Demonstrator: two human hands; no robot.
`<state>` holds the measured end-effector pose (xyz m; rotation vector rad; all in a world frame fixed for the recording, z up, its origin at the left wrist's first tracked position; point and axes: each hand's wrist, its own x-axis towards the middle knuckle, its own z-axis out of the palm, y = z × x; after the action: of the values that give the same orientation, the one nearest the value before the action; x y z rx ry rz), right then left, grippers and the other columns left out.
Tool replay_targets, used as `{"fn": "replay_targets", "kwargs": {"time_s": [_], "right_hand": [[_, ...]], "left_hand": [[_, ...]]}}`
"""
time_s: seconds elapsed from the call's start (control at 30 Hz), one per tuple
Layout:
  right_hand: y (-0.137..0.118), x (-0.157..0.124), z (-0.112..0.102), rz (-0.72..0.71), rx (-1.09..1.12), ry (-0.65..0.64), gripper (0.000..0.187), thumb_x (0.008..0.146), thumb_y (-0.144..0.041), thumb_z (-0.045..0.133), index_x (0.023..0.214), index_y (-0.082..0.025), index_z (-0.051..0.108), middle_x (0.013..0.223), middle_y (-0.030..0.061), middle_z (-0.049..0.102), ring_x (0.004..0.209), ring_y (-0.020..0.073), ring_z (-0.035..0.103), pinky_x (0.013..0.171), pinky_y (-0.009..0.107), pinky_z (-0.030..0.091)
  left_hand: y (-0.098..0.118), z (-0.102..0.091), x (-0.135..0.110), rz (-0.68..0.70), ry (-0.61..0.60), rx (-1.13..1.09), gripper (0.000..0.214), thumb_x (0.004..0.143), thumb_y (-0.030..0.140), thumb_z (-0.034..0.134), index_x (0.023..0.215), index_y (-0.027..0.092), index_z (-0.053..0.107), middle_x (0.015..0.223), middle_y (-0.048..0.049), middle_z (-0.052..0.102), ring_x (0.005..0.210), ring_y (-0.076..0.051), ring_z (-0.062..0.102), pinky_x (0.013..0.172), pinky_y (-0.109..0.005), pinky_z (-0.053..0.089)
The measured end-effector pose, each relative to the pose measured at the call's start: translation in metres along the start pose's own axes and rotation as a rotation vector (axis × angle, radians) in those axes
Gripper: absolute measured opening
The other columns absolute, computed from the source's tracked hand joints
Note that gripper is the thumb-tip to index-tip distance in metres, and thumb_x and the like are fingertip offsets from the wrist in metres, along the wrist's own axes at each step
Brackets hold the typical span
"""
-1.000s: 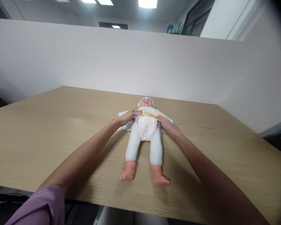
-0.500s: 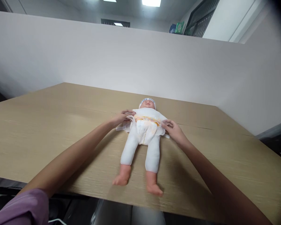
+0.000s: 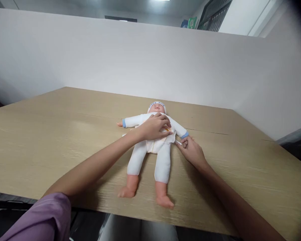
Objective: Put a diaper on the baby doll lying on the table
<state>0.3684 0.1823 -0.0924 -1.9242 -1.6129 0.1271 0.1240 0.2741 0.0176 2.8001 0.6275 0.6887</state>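
A baby doll (image 3: 150,157) in a white suit and cap lies on its back on the wooden table (image 3: 52,140), feet toward me, arms spread. A white diaper (image 3: 157,144) with a yellow-orange band sits round its hips. My left hand (image 3: 154,128) lies across the doll's belly, fingers curved down onto the diaper's front. My right hand (image 3: 190,150) is beside the doll's hip by its blue cuff, fingers pinched on a small white diaper tab.
A white partition wall (image 3: 140,63) rises behind the table and along its right side. The table's near edge runs just under the doll's feet. Dark cabinets show above the partition at the back right.
My left hand has moved from the doll's left side onto its belly. My right hand has dropped a little, still at the diaper's right side. The doll's arms now show, spread out.
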Motion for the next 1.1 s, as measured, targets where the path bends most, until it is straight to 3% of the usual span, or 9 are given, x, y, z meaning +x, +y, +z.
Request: {"fn": "replay_targets", "kwargs": {"time_s": [0.13,0.37,0.5,0.67,0.83,0.93,1.03,1.1], "right_hand": [[0.001,0.003,-0.001,0.064,0.098,-0.063,0.045,0.080,-0.069,0.065,0.076,-0.026,0.054,0.065,-0.0019,0.057,0.063,0.0194,0.054,0.062,0.031,0.036],[-0.019,0.006,-0.026,0.149,0.633,-0.172,0.046,0.078,-0.065,0.068,0.065,-0.025,0.052,0.059,-0.0042,0.042,0.057,0.0145,0.039,0.055,0.029,0.032],[-0.046,0.021,-0.036,0.136,0.706,-0.196,0.043,0.080,-0.054,0.069,0.061,-0.024,0.046,0.059,-0.0038,0.041,0.059,0.0135,0.037,0.057,0.029,0.033],[-0.079,0.051,-0.013,0.073,0.653,-0.261,0.038,0.081,-0.051,0.068,0.063,-0.023,0.049,0.060,-0.0043,0.047,0.059,0.0131,0.042,0.058,0.028,0.036],[-0.086,0.044,0.007,-0.021,0.584,-0.150,0.032,0.088,-0.055,0.065,0.086,-0.023,0.059,0.072,-0.0024,0.058,0.067,0.0160,0.055,0.063,0.030,0.046],[-0.083,0.020,0.004,-0.184,0.518,-0.005,0.032,0.096,-0.052,0.061,0.109,-0.022,0.065,0.101,0.0064,0.070,0.092,0.0222,0.066,0.084,0.037,0.055],[-0.079,0.000,-0.002,-0.428,0.395,0.040,0.036,0.105,-0.041,0.048,0.134,-0.024,0.063,0.141,0.0107,0.064,0.133,0.0273,0.057,0.117,0.047,0.043],[-0.077,-0.006,-0.002,-0.547,0.332,0.006,0.045,0.107,-0.037,0.045,0.149,-0.025,0.053,0.156,0.0098,0.054,0.147,0.0273,0.046,0.126,0.050,0.034]], "left_hand": [[-0.004,0.017,0.004,-0.058,-0.036,0.070,0.040,0.097,0.055,0.057,0.113,0.022,0.075,0.125,-0.0080,0.071,0.124,-0.032,0.053,0.108,-0.049,0.037],[-0.005,0.015,-0.002,-0.122,-0.001,0.031,0.049,0.082,0.064,0.072,0.111,0.024,0.073,0.125,-0.0058,0.070,0.124,-0.034,0.050,0.109,-0.049,0.037],[-0.005,0.016,0.000,-0.141,-0.016,0.016,0.053,0.079,0.065,0.075,0.112,0.024,0.070,0.126,-0.0058,0.069,0.125,-0.035,0.048,0.109,-0.050,0.036],[-0.004,0.018,0.001,-0.152,-0.011,0.016,0.047,0.079,0.058,0.074,0.109,0.023,0.067,0.119,-0.0060,0.069,0.120,-0.035,0.050,0.105,-0.050,0.038],[-0.004,0.020,-0.001,-0.160,0.029,-0.013,0.041,0.077,0.045,0.076,0.107,0.022,0.063,0.116,-0.0069,0.071,0.117,-0.035,0.052,0.102,-0.049,0.040],[-0.005,0.024,-0.002,-0.161,0.051,-0.053,0.047,0.077,0.051,0.078,0.110,0.021,0.062,0.119,-0.0074,0.071,0.117,-0.035,0.053,0.101,-0.049,0.042],[-0.006,0.026,-0.002,-0.161,0.073,-0.066,0.053,0.077,0.048,0.079,0.119,0.021,0.061,0.122,-0.0080,0.072,0.119,-0.035,0.054,0.103,-0.050,0.042],[-0.006,0.025,-0.002,-0.150,0.105,-0.080,0.057,0.076,0.039,0.079,0.127,0.021,0.059,0.123,-0.0078,0.072,0.121,-0.034,0.055,0.107,-0.050,0.041]]}}
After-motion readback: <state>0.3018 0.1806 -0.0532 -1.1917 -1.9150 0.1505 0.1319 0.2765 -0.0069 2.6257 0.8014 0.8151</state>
